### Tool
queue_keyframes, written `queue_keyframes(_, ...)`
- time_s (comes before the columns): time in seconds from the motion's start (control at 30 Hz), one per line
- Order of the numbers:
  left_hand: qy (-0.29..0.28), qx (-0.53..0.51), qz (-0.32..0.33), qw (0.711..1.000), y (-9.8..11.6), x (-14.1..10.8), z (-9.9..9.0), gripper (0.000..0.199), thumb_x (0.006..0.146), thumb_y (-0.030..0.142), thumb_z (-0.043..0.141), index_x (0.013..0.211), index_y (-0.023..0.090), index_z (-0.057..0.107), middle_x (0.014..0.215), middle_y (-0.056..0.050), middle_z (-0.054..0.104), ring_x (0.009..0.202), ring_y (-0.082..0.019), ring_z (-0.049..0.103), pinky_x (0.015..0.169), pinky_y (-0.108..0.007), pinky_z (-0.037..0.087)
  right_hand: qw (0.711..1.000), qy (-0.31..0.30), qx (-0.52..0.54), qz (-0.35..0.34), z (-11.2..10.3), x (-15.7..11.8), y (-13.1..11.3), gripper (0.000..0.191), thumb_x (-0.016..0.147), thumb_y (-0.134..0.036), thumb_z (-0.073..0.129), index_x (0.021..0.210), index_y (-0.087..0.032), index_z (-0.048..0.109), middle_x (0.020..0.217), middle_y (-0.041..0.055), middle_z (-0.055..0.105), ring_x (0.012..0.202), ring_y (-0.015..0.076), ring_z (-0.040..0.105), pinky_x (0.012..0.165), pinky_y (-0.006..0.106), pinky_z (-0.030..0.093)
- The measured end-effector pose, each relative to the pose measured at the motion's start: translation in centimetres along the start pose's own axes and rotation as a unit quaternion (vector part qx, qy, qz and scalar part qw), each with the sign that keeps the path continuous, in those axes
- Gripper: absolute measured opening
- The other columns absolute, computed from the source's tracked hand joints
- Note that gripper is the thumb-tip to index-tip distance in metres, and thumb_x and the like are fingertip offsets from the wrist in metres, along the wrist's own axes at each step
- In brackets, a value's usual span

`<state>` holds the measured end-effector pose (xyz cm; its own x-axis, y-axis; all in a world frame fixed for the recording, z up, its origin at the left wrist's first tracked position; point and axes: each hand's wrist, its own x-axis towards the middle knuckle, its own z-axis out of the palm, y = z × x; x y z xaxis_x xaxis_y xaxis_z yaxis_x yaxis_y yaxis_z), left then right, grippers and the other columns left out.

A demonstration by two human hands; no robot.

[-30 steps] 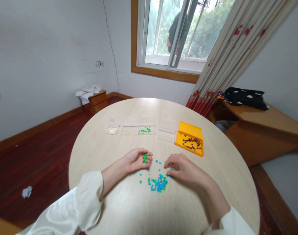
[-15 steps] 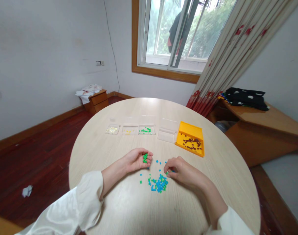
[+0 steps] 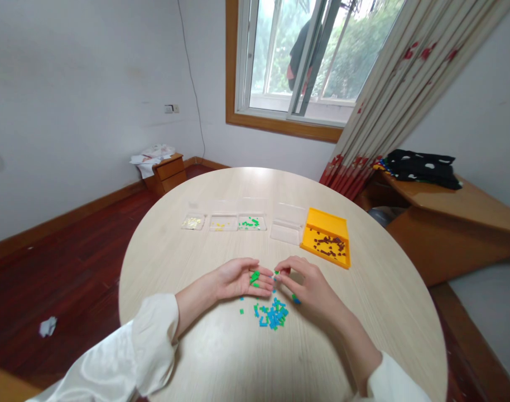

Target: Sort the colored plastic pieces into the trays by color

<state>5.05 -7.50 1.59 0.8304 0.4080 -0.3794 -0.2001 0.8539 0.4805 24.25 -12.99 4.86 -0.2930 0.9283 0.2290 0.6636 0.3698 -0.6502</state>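
Observation:
Palm up over the round table, my left hand [image 3: 242,278] holds several small green pieces [image 3: 255,278] on its spread fingers. Just to its right, my right hand [image 3: 303,282] pinches a small green piece [image 3: 277,273] between thumb and forefinger, close to the left fingertips. A loose pile of small blue and green pieces [image 3: 275,314] lies on the table below both hands. A blue and green bit [image 3: 296,299] shows under my right hand. One green piece [image 3: 241,311] lies apart, left of the pile.
Behind the hands on the table [image 3: 213,357] stand open clear boxes, one with green pieces [image 3: 251,222], one with yellow pieces [image 3: 221,225], one with pale pieces [image 3: 192,222]. An orange box [image 3: 327,237] with dark brown pieces is at the right.
My right hand has moved left and slightly up with a green piece, close to my left fingertips. My left hand has shifted right, its fingers flatter.

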Motion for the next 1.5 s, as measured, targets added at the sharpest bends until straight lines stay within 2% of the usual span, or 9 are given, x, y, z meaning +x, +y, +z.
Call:
queue_keyframes(0.13, -0.023, -0.005, -0.007, 1.0, -0.4, 0.1, -0.1, 0.029, 0.085, 0.025, 0.047, 0.091, 0.0, 0.06, 0.077, -0.015, 0.066, 0.072, -0.02, 0.064, 0.081, -0.035, 0.046, 0.999, 0.013, 0.022, -0.042, 0.6, 0.1, -0.6, 0.014, 0.085, -0.024, 0.055, 0.094, -0.02, 0.065, 0.081, 0.0048, 0.064, 0.08, 0.0182, 0.056, 0.078, 0.033, 0.042)
queue_keyframes(0.27, -0.012, -0.018, -0.014, 1.0, -0.1, 0.1, 0.0, 0.023, 0.083, 0.021, 0.048, 0.085, 0.001, 0.06, 0.072, -0.013, 0.063, 0.064, -0.015, 0.06, 0.065, -0.026, 0.046, 1.0, 0.012, 0.015, -0.004, -0.2, -0.1, 0.3, 0.018, 0.086, -0.025, 0.051, 0.095, -0.019, 0.066, 0.083, 0.0054, 0.064, 0.081, 0.0181, 0.057, 0.077, 0.032, 0.043)
queue_keyframes(0.47, 0.04, -0.059, -0.001, 0.997, 0.5, -0.1, 0.0, 0.014, 0.081, 0.014, 0.045, 0.073, 0.006, 0.054, 0.059, -0.002, 0.048, 0.044, -0.006, 0.041, 0.039, -0.015, 0.03, 0.986, -0.12, -0.04, 0.104, -2.0, -0.6, 2.2, 0.013, 0.075, -0.013, 0.055, 0.076, -0.018, 0.068, 0.074, 0.003, 0.064, 0.068, 0.015, 0.057, 0.064, 0.026, 0.042)
queue_keyframes(0.63, 0.029, -0.05, -0.012, 0.998, 0.7, -0.2, 0.1, 0.014, 0.081, 0.015, 0.044, 0.071, 0.009, 0.052, 0.055, 0.002, 0.04, 0.038, -0.004, 0.03, 0.034, -0.013, 0.018, 0.979, -0.157, -0.061, 0.118, -2.2, -0.7, 2.4, 0.019, 0.068, -0.005, 0.054, 0.072, -0.017, 0.068, 0.071, 0.0018, 0.062, 0.063, 0.0128, 0.055, 0.059, 0.023, 0.04)
queue_keyframes(0.8, 0.06, -0.05, -0.001, 0.997, 0.7, -0.2, 0.6, 0.018, 0.082, 0.014, 0.04, 0.068, 0.009, 0.052, 0.053, 0.002, 0.04, 0.037, -0.004, 0.032, 0.034, -0.013, 0.021, 0.975, -0.168, -0.068, 0.131, -2.0, -0.7, 2.4, 0.017, 0.068, -0.006, 0.054, 0.071, -0.017, 0.067, 0.069, 0.0017, 0.062, 0.062, 0.013, 0.054, 0.057, 0.023, 0.039)
queue_keyframes(0.93, 0.088, -0.047, 0.016, 0.995, 0.5, -0.1, 0.6, 0.019, 0.081, 0.013, 0.041, 0.068, 0.008, 0.054, 0.056, -0.002, 0.048, 0.043, -0.007, 0.044, 0.04, -0.016, 0.034, 0.975, -0.168, -0.069, 0.125, -1.8, -0.8, 2.9, 0.018, 0.069, -0.006, 0.052, 0.072, -0.018, 0.065, 0.071, 0.0017, 0.062, 0.064, 0.0135, 0.054, 0.059, 0.024, 0.04)
queue_keyframes(1.1, 0.094, -0.027, 0.02, 0.995, 0.3, 0.1, 0.3, 0.02, 0.08, 0.013, 0.042, 0.072, 0.005, 0.058, 0.062, -0.008, 0.058, 0.054, -0.013, 0.056, 0.058, -0.024, 0.047, 0.987, -0.111, -0.086, 0.076, -1.9, -0.8, 2.8, 0.011, 0.074, -0.012, 0.053, 0.073, -0.019, 0.061, 0.08, 0.0032, 0.062, 0.078, 0.0179, 0.055, 0.073, 0.031, 0.041)
queue_keyframes(1.3, 0.02, 0.01, -0.006, 1.0, -0.1, 0.1, 0.1, 0.027, 0.081, 0.021, 0.045, 0.089, 0.001, 0.061, 0.076, -0.015, 0.067, 0.073, -0.02, 0.065, 0.082, -0.036, 0.047, 0.998, 0.057, 0.012, -0.018, -1.3, -0.1, 0.5, 0.009, 0.084, -0.025, 0.051, 0.078, -0.02, 0.057, 0.082, 0.0041, 0.06, 0.082, 0.0186, 0.054, 0.078, 0.034, 0.041)
queue_keyframes(1.5, 0.003, 0.016, -0.014, 1.0, -0.2, 0.0, 0.4, 0.026, 0.082, 0.023, 0.047, 0.088, 0.001, 0.06, 0.079, -0.015, 0.066, 0.072, -0.018, 0.064, 0.076, -0.032, 0.048, 0.996, 0.068, 0.051, -0.03, -0.2, 0.0, -0.5, 0.02, 0.084, -0.027, 0.053, 0.099, -0.021, 0.062, 0.085, 0.0044, 0.063, 0.084, 0.0188, 0.057, 0.079, 0.034, 0.044)
